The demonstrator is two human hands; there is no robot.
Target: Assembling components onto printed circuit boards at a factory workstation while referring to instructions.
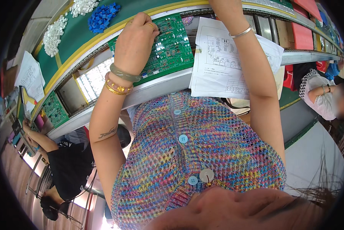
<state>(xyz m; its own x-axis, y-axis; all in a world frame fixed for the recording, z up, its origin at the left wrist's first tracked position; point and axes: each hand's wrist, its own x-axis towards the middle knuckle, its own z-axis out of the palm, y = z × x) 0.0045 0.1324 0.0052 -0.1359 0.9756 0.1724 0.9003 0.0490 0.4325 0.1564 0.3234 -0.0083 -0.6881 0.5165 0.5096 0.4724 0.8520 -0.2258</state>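
Note:
A green circuit board (172,48) full of small parts lies on the metal rails of the line in front of me. My left hand (136,42) is over its left part, back of the hand up and fingers bent down toward the board. The fingertips are hidden, so whatever they pinch does not show. My right hand (226,9) reaches past the far rail at the top edge. Its fingers are cut off by the picture. Under my right forearm lie printed paper sheets (218,65) with a diagram, overlapping the board's right side.
Beyond the rail are piles of blue components (103,18) and white connectors (55,36) on a green surface. Another circuit board (55,109) sits further left on the line. Co-workers sit at left and right. Pink-red foam blocks (302,35) stand at far right.

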